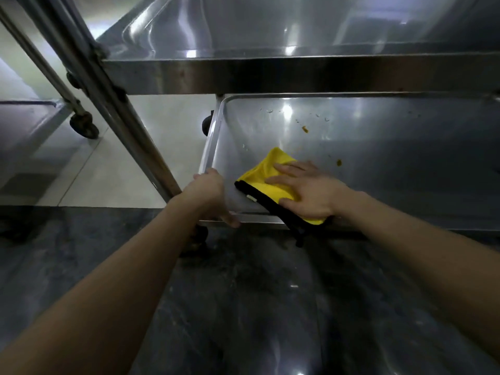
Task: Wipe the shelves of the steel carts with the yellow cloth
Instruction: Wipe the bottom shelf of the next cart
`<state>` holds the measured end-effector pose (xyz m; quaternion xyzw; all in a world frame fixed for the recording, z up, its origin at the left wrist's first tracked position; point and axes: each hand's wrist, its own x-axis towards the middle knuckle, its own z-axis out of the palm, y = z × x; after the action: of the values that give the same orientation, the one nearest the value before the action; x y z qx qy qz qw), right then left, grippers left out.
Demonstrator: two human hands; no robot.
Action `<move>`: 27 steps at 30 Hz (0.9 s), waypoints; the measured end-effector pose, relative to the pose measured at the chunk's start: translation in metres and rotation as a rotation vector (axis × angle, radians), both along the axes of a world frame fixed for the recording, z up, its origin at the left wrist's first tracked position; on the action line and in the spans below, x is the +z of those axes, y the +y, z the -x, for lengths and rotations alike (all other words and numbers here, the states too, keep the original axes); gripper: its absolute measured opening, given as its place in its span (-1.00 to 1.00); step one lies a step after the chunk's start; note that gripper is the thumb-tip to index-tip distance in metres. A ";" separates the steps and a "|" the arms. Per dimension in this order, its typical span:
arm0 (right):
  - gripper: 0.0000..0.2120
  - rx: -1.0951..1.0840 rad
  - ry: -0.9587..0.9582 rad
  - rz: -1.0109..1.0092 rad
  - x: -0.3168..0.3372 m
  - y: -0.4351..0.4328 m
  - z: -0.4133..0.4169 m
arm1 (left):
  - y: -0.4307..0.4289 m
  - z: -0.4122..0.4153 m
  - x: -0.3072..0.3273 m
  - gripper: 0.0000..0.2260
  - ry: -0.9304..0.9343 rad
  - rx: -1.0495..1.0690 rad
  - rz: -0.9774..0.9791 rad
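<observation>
A yellow cloth (266,174) with a black edge lies on the lower shelf (392,163) of a steel cart, near its front left corner. My right hand (308,192) lies flat on the cloth with fingers spread, pressing it onto the shelf. My left hand (211,193) grips the shelf's front left corner rim, thumb over the front edge. Brown specks and drops of water dot the shelf beyond the cloth. An upper shelf (297,74) of the cart hangs above.
The cart's slanted steel leg (121,104) runs down to the left corner. A second cart with a black caster (84,127) stands at the left on pale floor tiles. Dark polished floor lies under my arms.
</observation>
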<state>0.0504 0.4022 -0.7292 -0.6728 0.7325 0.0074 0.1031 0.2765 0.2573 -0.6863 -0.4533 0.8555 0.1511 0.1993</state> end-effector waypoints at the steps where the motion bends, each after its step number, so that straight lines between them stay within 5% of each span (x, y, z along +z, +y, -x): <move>1: -0.33 -0.109 -0.023 0.026 0.000 -0.007 -0.012 | 0.000 -0.001 0.001 0.33 0.021 -0.003 0.009; 5: -0.33 -0.493 -0.055 0.144 -0.017 -0.030 -0.079 | 0.006 -0.002 0.008 0.31 0.055 0.013 0.025; 12: -0.33 0.053 -0.091 0.099 -0.026 0.007 -0.063 | 0.013 -0.006 0.010 0.39 0.096 0.040 0.050; 27: -0.35 -0.148 -0.039 -0.009 -0.018 -0.214 0.009 | 0.008 -0.007 -0.002 0.42 0.188 0.132 0.039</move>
<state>0.0416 0.1878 -0.7468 -0.6165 0.7780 -0.0098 0.1208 0.2830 0.2650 -0.6883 -0.4965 0.8414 0.1891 0.0991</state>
